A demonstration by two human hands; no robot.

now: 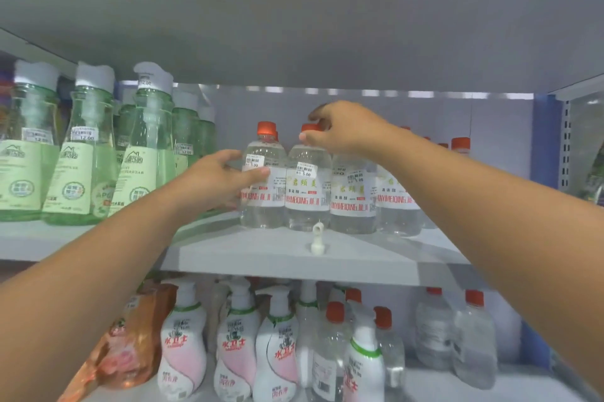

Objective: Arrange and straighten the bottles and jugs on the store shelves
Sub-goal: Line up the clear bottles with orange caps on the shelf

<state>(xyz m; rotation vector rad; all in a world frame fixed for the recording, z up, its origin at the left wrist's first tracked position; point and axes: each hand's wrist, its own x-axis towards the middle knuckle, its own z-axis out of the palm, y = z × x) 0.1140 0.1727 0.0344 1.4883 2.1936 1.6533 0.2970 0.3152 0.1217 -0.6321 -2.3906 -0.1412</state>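
A row of clear bottles with red caps and white labels stands on the middle shelf [261, 251]. My left hand [215, 179] wraps around the side of the leftmost clear bottle [263, 199], thumb across its label. My right hand [346, 130] pinches the neck and red cap of the second clear bottle [307, 195]. More clear bottles [353, 202] stand to the right, partly hidden by my right forearm. Both held bottles are upright and touch each other.
Tall green bottles with white caps [88, 153] fill the left of the same shelf. A small white plastic clip [317, 240] sits at the shelf front. Below stand pink-and-white pump bottles [277, 346], clear red-capped bottles [474, 339] and an orange pouch [130, 342]. Pink pouches line the top shelf.
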